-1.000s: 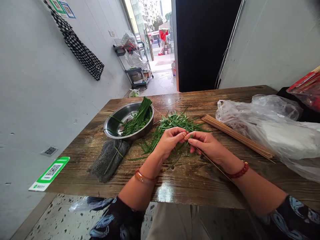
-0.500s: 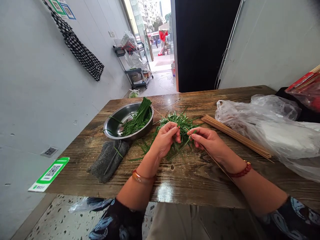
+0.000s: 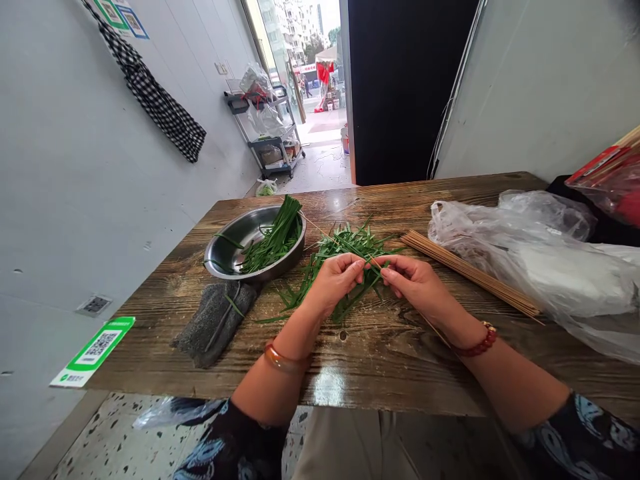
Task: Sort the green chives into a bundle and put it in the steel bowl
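My left hand (image 3: pixel 339 281) is closed in a pinch on a green chive leaf, whose ends are partly hidden by the fingers. Close beside it, my right hand (image 3: pixel 411 283) pinches a thin bamboo skewer (image 3: pixel 375 263). The skewer's tip end shows between the two hands, and its long end runs back beneath my right forearm. Just beyond and under the fingers lies a loose pile of chive leaves (image 3: pixel 345 240) on the wooden table. Left of the pile, a steel bowl (image 3: pixel 220 250) holds more chives, a folded bunch of them leaning on its rim.
A bundle of skewers (image 3: pixel 470 275) lies right of my hands, against a clear plastic bag (image 3: pixel 555 260). A dark grey cloth (image 3: pixel 215 327) sits in front of the bowl. A green payment card (image 3: pixel 95 351) is at the table's left edge. Beyond stands a cart (image 3: pixel 267 127) by the doorway.
My hands have drawn closer together, the left moving slightly right toward the skewer's tip. The bowl, pile and skewer bundle stay in place.
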